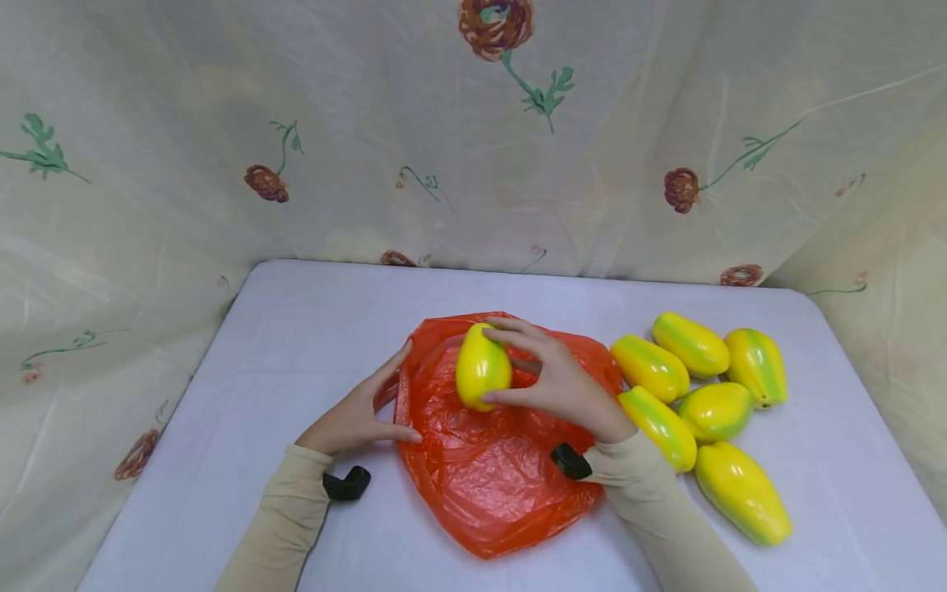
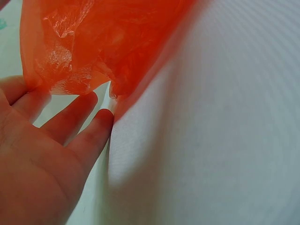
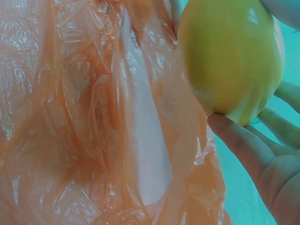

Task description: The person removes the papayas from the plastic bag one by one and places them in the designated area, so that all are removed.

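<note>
My right hand (image 1: 558, 382) holds a yellow papaya (image 1: 481, 370) with a green streak over a red plastic bag (image 1: 491, 485). Thumb and fingers grip the fruit at its two ends; the right wrist view shows the thumb on the lower end of the papaya (image 3: 232, 56). At the bag's left edge, my left hand (image 1: 362, 415) has its thumb and fingers spread apart. Its fairly straight fingers (image 2: 96, 126) touch the rim of the bag (image 2: 103, 42) in the left wrist view. The bag lies spread out with its mouth facing up.
Several more yellow-green papayas (image 1: 743, 493) lie in a group on the right side of the white table (image 1: 325, 329), close by the bag and the right forearm. A flowered curtain (image 1: 355, 123) hangs behind the table and along its sides.
</note>
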The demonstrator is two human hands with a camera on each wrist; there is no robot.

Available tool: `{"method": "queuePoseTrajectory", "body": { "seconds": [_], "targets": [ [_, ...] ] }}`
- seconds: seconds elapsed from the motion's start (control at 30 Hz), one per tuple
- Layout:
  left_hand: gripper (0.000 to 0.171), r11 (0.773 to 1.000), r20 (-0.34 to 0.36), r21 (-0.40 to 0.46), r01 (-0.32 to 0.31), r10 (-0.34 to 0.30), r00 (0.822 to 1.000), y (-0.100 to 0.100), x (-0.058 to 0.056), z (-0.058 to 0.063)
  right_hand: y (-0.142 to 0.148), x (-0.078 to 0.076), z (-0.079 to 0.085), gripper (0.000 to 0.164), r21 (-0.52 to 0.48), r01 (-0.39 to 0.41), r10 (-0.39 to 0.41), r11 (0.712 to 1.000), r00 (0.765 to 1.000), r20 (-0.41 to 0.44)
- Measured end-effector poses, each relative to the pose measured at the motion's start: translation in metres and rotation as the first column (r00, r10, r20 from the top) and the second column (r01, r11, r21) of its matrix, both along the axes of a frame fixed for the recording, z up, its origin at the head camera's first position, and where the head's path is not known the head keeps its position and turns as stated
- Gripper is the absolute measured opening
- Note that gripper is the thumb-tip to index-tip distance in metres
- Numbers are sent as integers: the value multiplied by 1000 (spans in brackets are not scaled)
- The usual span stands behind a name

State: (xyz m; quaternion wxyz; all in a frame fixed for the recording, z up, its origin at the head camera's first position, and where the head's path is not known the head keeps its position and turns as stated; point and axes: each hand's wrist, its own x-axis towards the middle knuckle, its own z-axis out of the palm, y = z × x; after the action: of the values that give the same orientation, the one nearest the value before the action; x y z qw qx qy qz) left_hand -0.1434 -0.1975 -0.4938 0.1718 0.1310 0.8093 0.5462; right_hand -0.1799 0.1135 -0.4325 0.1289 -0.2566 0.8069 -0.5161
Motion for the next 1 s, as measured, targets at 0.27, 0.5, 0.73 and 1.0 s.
{"method": "queuePoseTrajectory", "body": {
  "seconds": [0.27, 0.5, 0.73, 1.0],
  "targets": [
    [118, 1000, 3, 2, 1, -1, 1000, 0, 0, 0, 9, 6, 6, 79, -1, 4, -4, 1000, 998, -65],
    [118, 1000, 15, 13, 4, -4, 1000, 0, 0, 1, 19, 11, 10, 79, -29, 20, -21, 999, 998, -62],
    [118, 1000, 1, 6, 10, -10, 1000, 0, 0, 0, 30, 12, 8, 76, -53, 29, -33, 998, 996, -87],
    [119, 999, -1, 29, 27, -26, 1000, -1, -2, -2, 42, 17, 14, 78, -33, 70, -72, 997, 994, -81]
  ]
}}
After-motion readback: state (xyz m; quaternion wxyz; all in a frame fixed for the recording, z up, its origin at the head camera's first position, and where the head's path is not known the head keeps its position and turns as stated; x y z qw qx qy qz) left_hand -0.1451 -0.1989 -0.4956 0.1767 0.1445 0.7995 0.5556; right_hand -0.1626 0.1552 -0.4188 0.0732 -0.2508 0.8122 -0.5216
